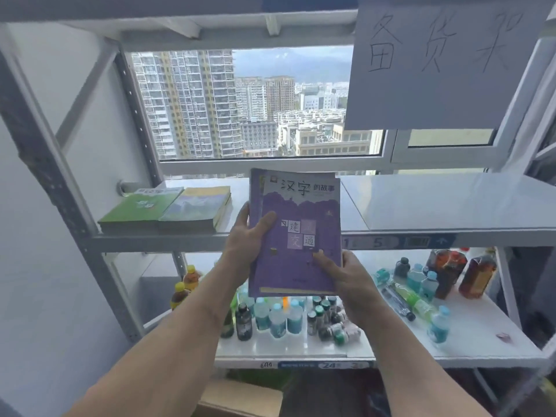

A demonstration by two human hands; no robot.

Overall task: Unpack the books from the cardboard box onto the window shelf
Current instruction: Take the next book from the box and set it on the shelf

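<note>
I hold a small stack of purple books (296, 212) in front of the window shelf (436, 203), at its front edge. My left hand (248, 242) grips the stack's left side, thumb on the cover. My right hand (346, 275) grips the lower right corner, thumb on top. On the shelf's left end lie a green book (141, 207) and a yellow-green book (195, 207), side by side. The cardboard box (240, 398) shows partly at the bottom, below my arms.
The lower shelf (469, 332) carries several drink bottles (282, 317), standing and lying. A paper sign (436, 61) with handwritten characters hangs at upper right. Grey metal uprights (51, 164) frame the rack. Behind the shelf is the window (240, 103).
</note>
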